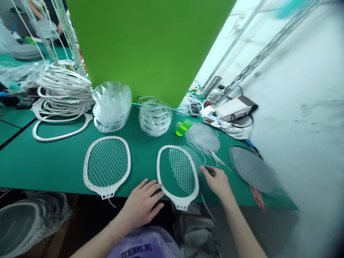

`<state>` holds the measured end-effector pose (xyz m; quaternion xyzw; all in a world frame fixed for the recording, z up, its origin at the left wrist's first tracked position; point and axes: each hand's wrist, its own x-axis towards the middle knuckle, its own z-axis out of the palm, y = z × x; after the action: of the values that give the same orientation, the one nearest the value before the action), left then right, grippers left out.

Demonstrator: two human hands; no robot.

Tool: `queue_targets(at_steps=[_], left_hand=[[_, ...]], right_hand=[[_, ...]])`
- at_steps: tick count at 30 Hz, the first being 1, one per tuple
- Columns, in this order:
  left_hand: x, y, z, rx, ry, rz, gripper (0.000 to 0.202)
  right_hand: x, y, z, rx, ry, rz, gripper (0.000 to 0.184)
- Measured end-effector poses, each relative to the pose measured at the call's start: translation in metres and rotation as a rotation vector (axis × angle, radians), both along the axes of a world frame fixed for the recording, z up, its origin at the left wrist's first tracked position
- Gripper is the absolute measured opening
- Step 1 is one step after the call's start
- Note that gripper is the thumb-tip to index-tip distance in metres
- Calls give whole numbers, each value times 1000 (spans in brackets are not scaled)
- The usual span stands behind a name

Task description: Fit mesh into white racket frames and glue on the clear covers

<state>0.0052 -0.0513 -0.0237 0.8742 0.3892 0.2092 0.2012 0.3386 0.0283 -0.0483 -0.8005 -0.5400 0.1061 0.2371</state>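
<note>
My left hand (141,204) lies at the near side of a white plastic racket frame (158,172), its spread fingertips against the rim. A diamond-pattern white mesh (182,172) sits inside that frame, slightly skewed and running past its right rim. My right hand (216,181) is just right of the frame, fingertips at the mesh's edge. Loose strands trail from a separate round mesh piece (202,138) beyond it. To the left lies a second white frame (106,165) with its mesh fitted inside.
A green mat (53,161) covers the table, with stacked white frames (64,89), clear mesh stacks (111,105) (155,116) and a green plastic part (184,127). A grey round mesh (254,170) lies right. A green board (147,43) stands behind; more frames (27,225) sit below left.
</note>
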Motion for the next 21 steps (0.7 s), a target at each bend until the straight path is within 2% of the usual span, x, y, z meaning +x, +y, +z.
queue_targets(at_steps=[4,6,11,16,21], left_hand=[[-41,-6,-1,7,-39,80,26],[-50,-8,-1,11,-66,121,22],[-41,-9,-7,132,-149,170,12],[-36,-7,-12,204,-192,183,14],[-38,-10,-10,191,-219,204,11]], right_hand=[[-29,-11,6,-54,179,67,50],[-42,-14,13,-95,293,79,49],[-57,-10,25,-166,620,28,40],[-61,-11,33,-204,1035,-136,40],[-62,-18,47,-312,1116,-72,41]])
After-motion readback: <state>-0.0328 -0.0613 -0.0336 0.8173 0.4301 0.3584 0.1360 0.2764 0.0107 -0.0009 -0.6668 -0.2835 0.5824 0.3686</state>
